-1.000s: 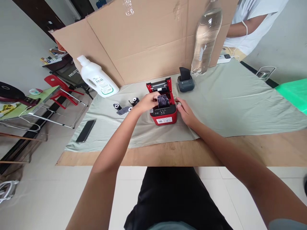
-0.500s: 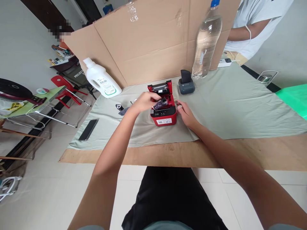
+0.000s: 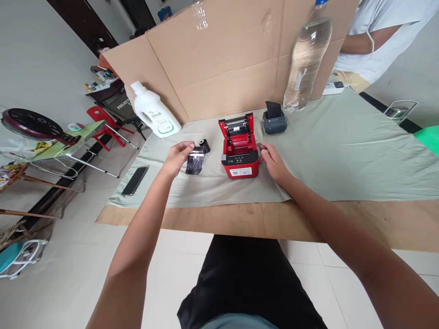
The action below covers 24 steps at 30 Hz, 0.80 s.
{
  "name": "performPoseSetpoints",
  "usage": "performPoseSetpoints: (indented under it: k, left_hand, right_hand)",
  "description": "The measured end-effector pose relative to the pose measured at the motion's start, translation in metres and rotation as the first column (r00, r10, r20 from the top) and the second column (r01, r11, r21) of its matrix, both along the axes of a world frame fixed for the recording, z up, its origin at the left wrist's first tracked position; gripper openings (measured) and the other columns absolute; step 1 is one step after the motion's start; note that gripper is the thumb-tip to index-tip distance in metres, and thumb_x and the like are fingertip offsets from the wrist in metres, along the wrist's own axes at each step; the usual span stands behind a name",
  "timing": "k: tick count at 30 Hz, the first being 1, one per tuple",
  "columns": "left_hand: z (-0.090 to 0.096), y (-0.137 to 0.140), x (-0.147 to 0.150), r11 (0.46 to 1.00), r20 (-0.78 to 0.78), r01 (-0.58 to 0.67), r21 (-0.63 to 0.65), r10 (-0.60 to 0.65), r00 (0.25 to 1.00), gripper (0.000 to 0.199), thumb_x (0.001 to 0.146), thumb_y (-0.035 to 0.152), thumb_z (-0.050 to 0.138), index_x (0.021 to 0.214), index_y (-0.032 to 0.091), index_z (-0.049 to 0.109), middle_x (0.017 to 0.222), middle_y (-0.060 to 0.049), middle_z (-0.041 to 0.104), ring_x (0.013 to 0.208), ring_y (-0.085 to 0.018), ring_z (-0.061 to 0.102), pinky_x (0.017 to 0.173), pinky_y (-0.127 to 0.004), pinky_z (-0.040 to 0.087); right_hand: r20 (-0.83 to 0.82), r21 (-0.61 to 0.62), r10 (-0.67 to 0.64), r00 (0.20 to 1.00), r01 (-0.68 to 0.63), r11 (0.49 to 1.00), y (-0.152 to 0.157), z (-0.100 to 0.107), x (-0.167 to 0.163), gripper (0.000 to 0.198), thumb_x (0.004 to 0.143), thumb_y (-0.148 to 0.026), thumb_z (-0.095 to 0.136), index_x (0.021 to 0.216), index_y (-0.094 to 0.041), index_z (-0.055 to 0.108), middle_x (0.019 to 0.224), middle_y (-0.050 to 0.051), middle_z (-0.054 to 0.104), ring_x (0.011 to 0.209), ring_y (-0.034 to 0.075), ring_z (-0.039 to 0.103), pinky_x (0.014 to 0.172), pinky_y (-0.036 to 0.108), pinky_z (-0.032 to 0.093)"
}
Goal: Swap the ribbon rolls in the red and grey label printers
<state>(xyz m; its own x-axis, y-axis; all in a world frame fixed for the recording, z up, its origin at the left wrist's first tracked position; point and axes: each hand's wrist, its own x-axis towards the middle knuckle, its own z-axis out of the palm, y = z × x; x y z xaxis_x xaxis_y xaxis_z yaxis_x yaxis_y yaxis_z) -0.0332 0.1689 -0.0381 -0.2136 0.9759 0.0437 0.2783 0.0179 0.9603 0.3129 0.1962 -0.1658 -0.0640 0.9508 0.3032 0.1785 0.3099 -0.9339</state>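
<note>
Left hand [image 3: 178, 155] pinches the dark ribbon roll [image 3: 195, 162] beside my red printer [image 3: 240, 157]; right hand [image 3: 272, 160], loosely spread, rests against its side.

I see open cloth on the bench [image 3: 343, 151] at right of frame. The cardboard wall [image 3: 219, 64] blocks the far side; the white jug [image 3: 156, 112], grey printer [image 3: 274, 122] and water bottle [image 3: 307, 59] crowd its foot.
</note>
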Motion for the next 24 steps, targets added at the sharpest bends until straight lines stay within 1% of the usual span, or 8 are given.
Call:
performPoseSetpoints:
  k: [3, 6, 9, 13, 15, 18, 21, 24]
  left_hand:
    - [-0.002, 0.011, -0.019, 0.991, -0.041, -0.126, 0.044, 0.128, 0.991, 0.051, 0.059, 0.050, 0.093, 0.091, 0.015, 0.072, 0.085, -0.006, 0.073, 0.074, -0.016, 0.065, 0.065, -0.027, 0.051]
    - [0.005, 0.037, -0.043, 0.965, -0.269, -0.216, 0.150, 0.251, 0.930, 0.039, 0.068, 0.047, 0.087, 0.087, 0.017, 0.072, 0.087, -0.008, 0.075, 0.087, -0.023, 0.069, 0.077, -0.033, 0.054]
    - [0.017, 0.076, -0.062, 0.953, -0.562, -0.196, 0.230, 0.294, 0.773, 0.034, 0.074, 0.046, 0.084, 0.089, 0.017, 0.074, 0.095, -0.011, 0.077, 0.101, -0.030, 0.068, 0.093, -0.040, 0.052]
    - [0.023, 0.132, -0.077, 0.967, -0.681, -0.119, 0.227, 0.245, 0.691, 0.028, 0.078, 0.039, 0.080, 0.094, 0.016, 0.076, 0.101, -0.013, 0.077, 0.104, -0.032, 0.067, 0.097, -0.044, 0.049]
    - [0.015, 0.152, -0.080, 0.977, -0.715, -0.103, 0.184, 0.205, 0.668, 0.024, 0.075, 0.032, 0.081, 0.092, 0.015, 0.076, 0.097, -0.013, 0.076, 0.101, -0.030, 0.067, 0.095, -0.043, 0.049]
    - [-0.012, 0.166, -0.079, 0.986, -0.723, -0.145, 0.085, 0.161, 0.672, 0.023, 0.072, 0.030, 0.083, 0.087, 0.015, 0.074, 0.091, -0.012, 0.076, 0.094, -0.027, 0.068, 0.089, -0.039, 0.050]
    - [-0.042, 0.163, -0.071, 0.974, -0.694, -0.223, -0.039, 0.134, 0.707, 0.027, 0.070, 0.032, 0.085, 0.088, 0.016, 0.072, 0.093, -0.011, 0.075, 0.089, -0.024, 0.067, 0.083, -0.036, 0.049]
    - [-0.054, 0.154, -0.062, 0.966, -0.669, -0.235, -0.110, 0.103, 0.736, 0.037, 0.071, 0.036, 0.086, 0.099, 0.016, 0.072, 0.108, -0.012, 0.074, 0.093, -0.025, 0.066, 0.082, -0.034, 0.048]
  right_hand:
    - [0.001, 0.019, 0.000, 1.000, 0.000, 1.000, 0.001, -0.001, 0.000, 0.061, 0.101, -0.069, 0.042, 0.143, -0.026, 0.058, 0.133, 0.012, 0.058, 0.093, 0.022, 0.064, 0.095, 0.047, 0.059]
    - [0.012, 0.022, 0.002, 1.000, -0.003, 1.000, 0.001, -0.002, 0.001, 0.061, 0.100, -0.070, 0.044, 0.141, -0.027, 0.059, 0.132, 0.011, 0.058, 0.093, 0.022, 0.064, 0.095, 0.047, 0.059]
    - [0.012, 0.021, -0.012, 1.000, 0.012, 1.000, 0.001, -0.002, 0.002, 0.061, 0.100, -0.070, 0.044, 0.139, -0.027, 0.060, 0.135, 0.012, 0.058, 0.095, 0.023, 0.065, 0.096, 0.048, 0.058]
    - [0.019, 0.013, 0.003, 1.000, -0.003, 1.000, 0.003, -0.002, 0.003, 0.060, 0.100, -0.071, 0.045, 0.138, -0.028, 0.060, 0.131, 0.012, 0.060, 0.103, 0.026, 0.065, 0.096, 0.048, 0.058]
    - [0.022, -0.007, 0.009, 1.000, -0.009, 1.000, 0.005, -0.001, 0.004, 0.060, 0.099, -0.071, 0.045, 0.137, -0.027, 0.060, 0.129, 0.012, 0.061, 0.101, 0.026, 0.066, 0.095, 0.049, 0.058]
    - [0.014, -0.041, 0.014, 1.000, -0.013, 0.999, 0.007, -0.001, 0.006, 0.059, 0.100, -0.069, 0.045, 0.137, -0.026, 0.059, 0.125, 0.011, 0.063, 0.092, 0.024, 0.066, 0.094, 0.049, 0.058]
    - [0.021, -0.053, 0.009, 1.000, -0.008, 0.999, 0.008, 0.001, 0.007, 0.056, 0.100, -0.068, 0.046, 0.135, -0.026, 0.060, 0.123, 0.010, 0.065, 0.089, 0.023, 0.066, 0.093, 0.048, 0.057]
    - [0.004, -0.064, 0.015, 1.000, -0.015, 0.998, 0.007, 0.003, 0.007, 0.055, 0.100, -0.069, 0.046, 0.132, -0.027, 0.061, 0.122, 0.010, 0.066, 0.087, 0.022, 0.065, 0.087, 0.045, 0.059]
